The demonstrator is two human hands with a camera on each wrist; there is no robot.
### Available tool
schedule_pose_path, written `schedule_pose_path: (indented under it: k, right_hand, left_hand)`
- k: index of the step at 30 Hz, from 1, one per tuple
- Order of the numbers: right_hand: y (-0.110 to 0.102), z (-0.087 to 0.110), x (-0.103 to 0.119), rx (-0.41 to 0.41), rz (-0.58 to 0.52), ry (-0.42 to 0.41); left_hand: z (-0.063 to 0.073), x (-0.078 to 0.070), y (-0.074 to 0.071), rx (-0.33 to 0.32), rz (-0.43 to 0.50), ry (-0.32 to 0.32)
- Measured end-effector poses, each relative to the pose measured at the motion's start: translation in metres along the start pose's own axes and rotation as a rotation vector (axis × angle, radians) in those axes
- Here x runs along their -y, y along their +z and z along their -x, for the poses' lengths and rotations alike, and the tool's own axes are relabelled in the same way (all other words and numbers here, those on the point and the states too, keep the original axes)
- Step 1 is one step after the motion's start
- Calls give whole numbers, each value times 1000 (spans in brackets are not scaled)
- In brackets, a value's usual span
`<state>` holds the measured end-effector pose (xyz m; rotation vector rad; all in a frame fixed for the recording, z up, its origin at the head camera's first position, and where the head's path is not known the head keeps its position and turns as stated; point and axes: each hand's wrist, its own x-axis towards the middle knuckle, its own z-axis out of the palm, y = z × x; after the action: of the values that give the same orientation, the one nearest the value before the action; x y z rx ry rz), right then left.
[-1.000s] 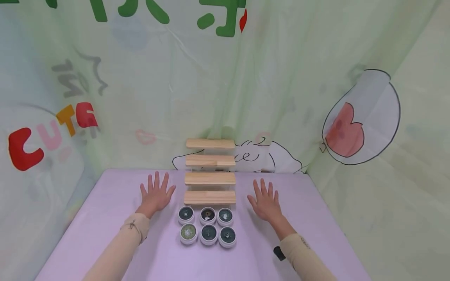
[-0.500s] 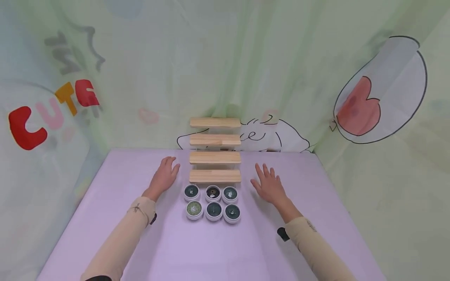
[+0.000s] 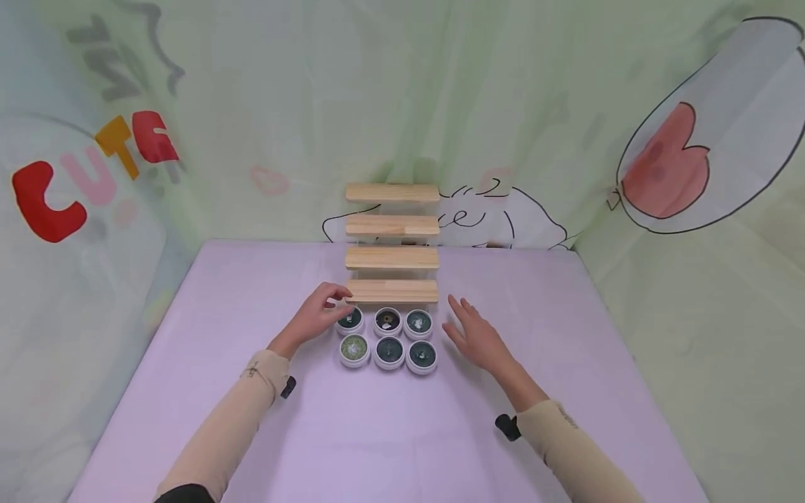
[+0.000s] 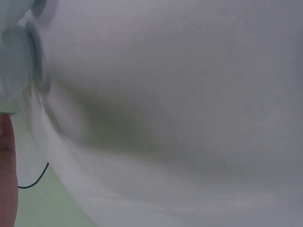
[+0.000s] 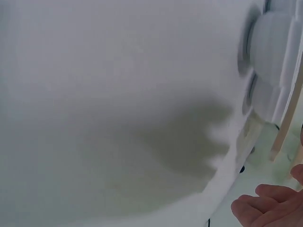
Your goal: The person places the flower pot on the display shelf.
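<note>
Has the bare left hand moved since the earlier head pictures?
Yes: the bare left hand moved rightward, closer to the four-slat tiered pale wooden rack.

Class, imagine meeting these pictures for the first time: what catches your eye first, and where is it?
First comes the four-tier wooden rack at the far middle of the lilac table, with six small white jars in two rows before it. The left hand is at the back-left jar; the right hand lies apart, beyond the jars' right side. Bright letters, including a red C, stand out on the sheet at left.
</note>
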<state>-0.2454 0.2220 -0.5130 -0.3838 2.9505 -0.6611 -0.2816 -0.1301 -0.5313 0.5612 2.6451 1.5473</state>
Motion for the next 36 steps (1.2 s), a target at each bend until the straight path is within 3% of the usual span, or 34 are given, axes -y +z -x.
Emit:
schedule_pose_path:
  k: [7,15,22,28,36]
  right_hand:
    - [7,26,6,-34,-70,-14]
    - [22,49,12,-115,-167,-69]
    - [42,67,21,-234,-241,-121]
    - [53,70,28,-292,-324,-154]
    - [68,62,30,-317,-477,-130]
  left_hand:
    - [-6,3,5,-5,-7,22]
    - [-46,-9,0,-182,45,88]
    - [-73,-12,-6,-131,-13,25]
    - [-78,-10,-13,-138,10,-33]
    - [-81,-6,-18,-108,32,1]
